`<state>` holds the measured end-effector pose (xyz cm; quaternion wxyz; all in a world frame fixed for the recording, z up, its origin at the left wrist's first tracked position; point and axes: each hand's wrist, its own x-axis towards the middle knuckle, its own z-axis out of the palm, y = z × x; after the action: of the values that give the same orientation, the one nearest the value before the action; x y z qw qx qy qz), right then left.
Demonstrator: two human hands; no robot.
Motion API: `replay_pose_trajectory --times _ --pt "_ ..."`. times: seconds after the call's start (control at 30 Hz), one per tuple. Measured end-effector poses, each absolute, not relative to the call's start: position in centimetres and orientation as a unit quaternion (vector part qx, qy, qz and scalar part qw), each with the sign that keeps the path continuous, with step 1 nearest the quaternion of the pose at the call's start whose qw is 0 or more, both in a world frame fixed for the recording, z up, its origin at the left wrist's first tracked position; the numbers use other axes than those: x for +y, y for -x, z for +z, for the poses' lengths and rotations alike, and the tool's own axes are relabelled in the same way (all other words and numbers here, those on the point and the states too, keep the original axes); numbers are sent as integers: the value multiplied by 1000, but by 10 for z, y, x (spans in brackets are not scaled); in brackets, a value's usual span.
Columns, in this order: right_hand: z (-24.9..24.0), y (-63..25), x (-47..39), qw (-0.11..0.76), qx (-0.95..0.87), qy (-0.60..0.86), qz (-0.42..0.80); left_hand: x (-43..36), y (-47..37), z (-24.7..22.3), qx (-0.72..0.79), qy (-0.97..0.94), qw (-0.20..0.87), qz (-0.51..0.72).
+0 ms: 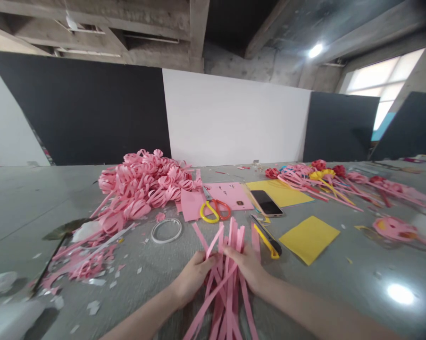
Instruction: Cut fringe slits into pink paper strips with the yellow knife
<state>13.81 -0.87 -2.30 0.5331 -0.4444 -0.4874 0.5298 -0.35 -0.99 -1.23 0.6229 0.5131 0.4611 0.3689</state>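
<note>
A loose bundle of long pink paper strips [229, 288] lies between my hands, its upper ends pointing away from me. My left hand [196, 274] has its fingers closed round the strips on the left side. From the right, my right hand [247, 264] grips the same bundle, thumb over the top. Just beyond are scissors [210, 217] with yellow and red handles, resting on pink paper [193, 206]. A yellow and black cutter knife [267, 240] lies right of my right hand. A roll of white tape [166, 230] sits to the left.
Curled pink paper pieces [145, 184] are heaped at the back left, with scraps [88, 264] nearer. A phone [266, 203] and yellow paper [310, 238] lie to the right. Paper flowers [322, 174] are at the back right. White wall panels [237, 118] stand behind.
</note>
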Motion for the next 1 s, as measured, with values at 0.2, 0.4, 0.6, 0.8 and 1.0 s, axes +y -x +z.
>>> replay_pose_trajectory --times 0.2,0.4,0.6,0.8,1.0 --pt "-28 -139 -7 545 -474 481 497 -10 2 -12 454 -527 620 364" --pt "-21 -139 -10 505 -524 414 547 -9 2 -14 457 -547 606 352" --pt "-11 -136 -14 471 -549 402 561 -7 4 -13 449 -572 601 332" --pt "-20 -137 -8 537 -438 428 580 -7 1 -8 393 -581 652 288" --pt "-19 -139 0 588 -332 448 585 -5 21 12 394 -569 709 136"
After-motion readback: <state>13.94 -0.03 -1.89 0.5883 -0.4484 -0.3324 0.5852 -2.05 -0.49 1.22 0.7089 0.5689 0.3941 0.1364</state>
